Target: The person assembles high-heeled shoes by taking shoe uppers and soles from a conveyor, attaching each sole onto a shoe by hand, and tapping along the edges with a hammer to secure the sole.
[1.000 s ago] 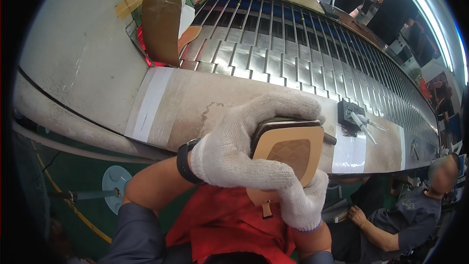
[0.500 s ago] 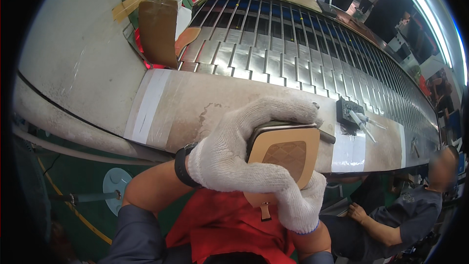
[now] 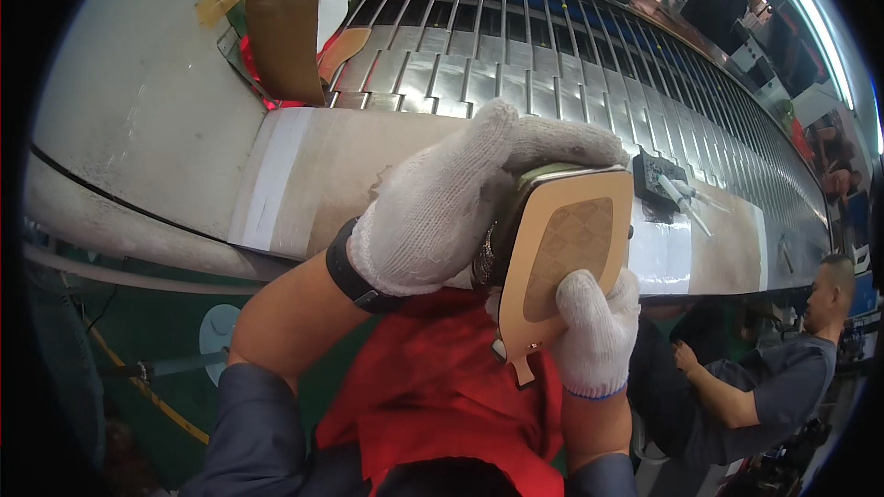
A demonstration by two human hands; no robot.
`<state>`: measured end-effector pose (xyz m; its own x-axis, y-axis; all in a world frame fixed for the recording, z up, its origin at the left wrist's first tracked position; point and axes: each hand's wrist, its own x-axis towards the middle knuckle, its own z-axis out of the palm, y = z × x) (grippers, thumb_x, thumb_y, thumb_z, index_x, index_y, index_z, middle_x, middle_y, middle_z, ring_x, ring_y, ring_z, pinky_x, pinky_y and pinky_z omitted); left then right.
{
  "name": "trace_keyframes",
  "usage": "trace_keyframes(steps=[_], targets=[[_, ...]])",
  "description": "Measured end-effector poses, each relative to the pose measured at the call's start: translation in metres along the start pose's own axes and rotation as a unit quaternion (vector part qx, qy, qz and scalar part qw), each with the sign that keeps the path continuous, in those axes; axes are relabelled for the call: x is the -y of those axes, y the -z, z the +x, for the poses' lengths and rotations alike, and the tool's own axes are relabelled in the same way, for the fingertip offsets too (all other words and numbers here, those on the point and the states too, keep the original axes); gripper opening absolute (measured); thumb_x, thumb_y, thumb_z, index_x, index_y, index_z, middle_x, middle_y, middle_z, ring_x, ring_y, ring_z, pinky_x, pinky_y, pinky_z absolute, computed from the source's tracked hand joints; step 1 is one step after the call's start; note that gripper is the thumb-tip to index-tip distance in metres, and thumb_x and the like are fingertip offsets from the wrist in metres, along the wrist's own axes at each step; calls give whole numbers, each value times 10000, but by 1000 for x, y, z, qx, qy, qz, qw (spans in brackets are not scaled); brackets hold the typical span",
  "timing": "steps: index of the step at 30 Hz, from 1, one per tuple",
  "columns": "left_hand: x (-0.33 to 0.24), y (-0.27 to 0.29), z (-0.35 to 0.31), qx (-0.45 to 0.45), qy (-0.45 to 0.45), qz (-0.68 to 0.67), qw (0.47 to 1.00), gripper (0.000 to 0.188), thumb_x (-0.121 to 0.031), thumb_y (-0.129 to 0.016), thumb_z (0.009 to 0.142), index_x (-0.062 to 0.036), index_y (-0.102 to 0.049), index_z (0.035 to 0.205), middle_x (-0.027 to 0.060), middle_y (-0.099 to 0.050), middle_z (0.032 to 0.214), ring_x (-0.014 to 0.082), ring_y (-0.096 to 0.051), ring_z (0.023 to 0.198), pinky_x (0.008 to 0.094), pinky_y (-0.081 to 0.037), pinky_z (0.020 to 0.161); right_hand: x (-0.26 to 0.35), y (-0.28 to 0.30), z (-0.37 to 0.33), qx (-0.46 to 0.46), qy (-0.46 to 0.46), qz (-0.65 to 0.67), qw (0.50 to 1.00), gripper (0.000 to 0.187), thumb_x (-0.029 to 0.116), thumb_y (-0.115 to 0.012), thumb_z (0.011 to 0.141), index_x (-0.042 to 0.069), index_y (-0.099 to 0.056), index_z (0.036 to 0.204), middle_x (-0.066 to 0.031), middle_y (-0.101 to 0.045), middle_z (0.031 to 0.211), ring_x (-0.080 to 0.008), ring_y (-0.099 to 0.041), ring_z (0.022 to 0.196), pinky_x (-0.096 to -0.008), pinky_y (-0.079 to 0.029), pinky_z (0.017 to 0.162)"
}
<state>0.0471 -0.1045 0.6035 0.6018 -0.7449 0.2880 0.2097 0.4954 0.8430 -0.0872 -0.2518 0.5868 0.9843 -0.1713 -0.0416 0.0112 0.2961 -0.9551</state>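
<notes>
Both my hands wear white knitted gloves. Between them is a tan, rounded flat piece, tilted, with a darker quilted inset and a small tab at its near end. A thicker dark body with a shiny trim shows behind its left side; its exact kind I cannot make out. My left hand is closed around the left and far edges, its fingers lying along the top. My right hand grips the near right edge, thumb on the tan face. A black strap circles my left wrist.
Ahead runs a metal slatted conveyor beside a worn ledge. A dark block with white brush-like tools sits on the ledge. A brown flap hangs at a machine opening on the left. A seated person is at right.
The tan piece has moved up and right and turned more upright. My left hand has shifted from across its near face to its far left edge; my right thumb now shows on its face.
</notes>
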Motion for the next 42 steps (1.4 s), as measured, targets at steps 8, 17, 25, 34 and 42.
trace_keyframes(steps=[8,17,25,34,42], targets=[[3,1,-2,3,-22,-4,1000,949,-738,-331,1124,86,-533,1549,272,-608,1551,335,-590,1465,461,-473,1239,-4,4,3,-15,20,-32,999,634,368,-726,1024,-147,-582,1363,-252,-767,1050,-337,-810,783,-402,-687,614],[-10,1,2,-29,24,15,999,793,-576,-536,1135,94,-502,1558,252,-614,1541,328,-610,1441,455,-489,1223,12,-11,7,-46,-15,-69,996,539,285,-646,1038,-154,-601,1347,-255,-771,1040,-310,-800,784,-392,-694,681],[-13,12,-36,-60,-6,34,998,659,-462,-663,1062,27,-569,1494,274,-621,1521,354,-628,1415,514,-514,1201,-17,-3,2,1,161,-207,965,278,235,-783,983,-41,-789,1011,-103,-786,808,-183,-736,669,-330,-577,638],[-42,6,-83,-120,4,155,981,483,-288,-659,1065,36,-618,1421,287,-687,1404,377,-709,1293,531,-599,1094,-25,-34,-8,44,248,-299,920,163,134,-852,910,0,-810,994,-123,-696,681,-272,-697,564,-362,-551,555],[-60,-7,-84,-157,-26,299,941,271,-122,-688,1032,43,-681,1246,257,-752,1251,333,-759,1176,478,-622,1036,-22,-43,-9,72,221,-279,932,154,123,-843,917,-8,-817,994,-128,-709,697,-273,-713,585,-362,-560,568]])
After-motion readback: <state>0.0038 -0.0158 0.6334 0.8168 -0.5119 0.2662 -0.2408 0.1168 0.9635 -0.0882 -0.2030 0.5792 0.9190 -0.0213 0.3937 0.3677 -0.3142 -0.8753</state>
